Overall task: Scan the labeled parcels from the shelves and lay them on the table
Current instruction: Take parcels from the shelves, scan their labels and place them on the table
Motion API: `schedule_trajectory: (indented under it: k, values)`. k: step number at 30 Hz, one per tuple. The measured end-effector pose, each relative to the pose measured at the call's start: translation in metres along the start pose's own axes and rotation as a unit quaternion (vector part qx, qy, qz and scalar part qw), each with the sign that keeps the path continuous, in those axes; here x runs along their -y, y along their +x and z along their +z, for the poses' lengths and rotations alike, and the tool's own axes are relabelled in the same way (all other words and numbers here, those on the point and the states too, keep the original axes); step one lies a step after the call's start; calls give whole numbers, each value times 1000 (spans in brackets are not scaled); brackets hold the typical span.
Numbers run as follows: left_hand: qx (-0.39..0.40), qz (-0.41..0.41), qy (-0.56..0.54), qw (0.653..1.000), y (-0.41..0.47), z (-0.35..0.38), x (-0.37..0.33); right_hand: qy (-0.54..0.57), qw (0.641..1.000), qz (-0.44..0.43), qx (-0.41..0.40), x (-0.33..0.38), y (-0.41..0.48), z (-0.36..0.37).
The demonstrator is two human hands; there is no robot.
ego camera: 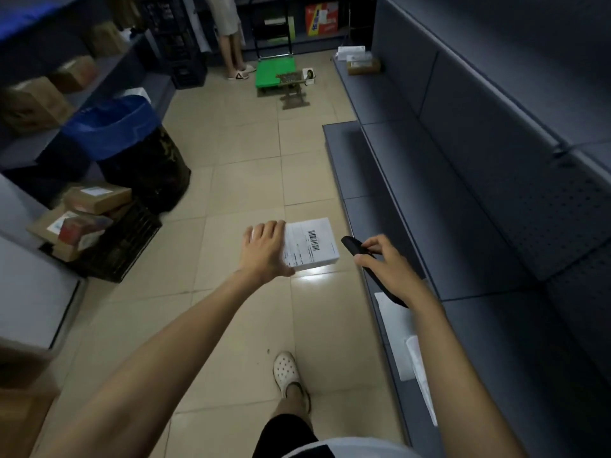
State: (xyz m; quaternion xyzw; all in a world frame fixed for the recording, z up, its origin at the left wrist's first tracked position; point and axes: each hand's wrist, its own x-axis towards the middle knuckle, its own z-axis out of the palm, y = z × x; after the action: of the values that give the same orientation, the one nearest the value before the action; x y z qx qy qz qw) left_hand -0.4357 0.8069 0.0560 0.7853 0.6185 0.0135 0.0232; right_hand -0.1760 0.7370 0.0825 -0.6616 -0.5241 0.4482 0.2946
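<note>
1. A white flat rectangular cardboard parcel (pixel 314 244) is held in the air above the beige tiled floor (pixel 244 160). Its printed label faces up and a black barcode can be seen on it.
2. The parcel's left edge is gripped by the left hand (pixel 264 249). The fingers are spread over the top and the thumb is tucked along the near edge, so the grip is clamped on the parcel.
3. Just right of the parcel, and apart from it, a black handheld scanner (pixel 351 245) is held in the right hand (pixel 386 262). The fingers are curled round its body, and its nose is pointed towards the parcel.
4. A bright patch of light is noted on the floor just below the parcel's near edge.
5. To the right of the parcel, long dark grey metal shelving (pixel 463 193) is seen. White paper sheets (pixel 393 325) lie on its low shelf, nearer the camera than the parcel.
6. To the left of the parcel, brown cardboard boxes (pixel 99 196) are stacked on a black plastic crate (pixel 129 246), with a blue-lined bin (pixel 112 127) behind them.
7. Far beyond the parcel, a green platform trolley (pixel 276 72) is parked, with another person's legs (pixel 231 44) beside it.
8. Below the parcel in view, one white perforated clog (pixel 286 368) is planted on the floor.
</note>
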Motion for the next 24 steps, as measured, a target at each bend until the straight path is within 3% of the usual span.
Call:
schedule_trajectory:
  k: [12, 24]
  values:
    - [-11, 84, 8, 996, 323, -52, 117, 72, 992, -50, -95, 139, 287, -3]
    - [34, 106, -19, 994, 590, -8, 139, 96, 989, 21, -114, 154, 536, -20]
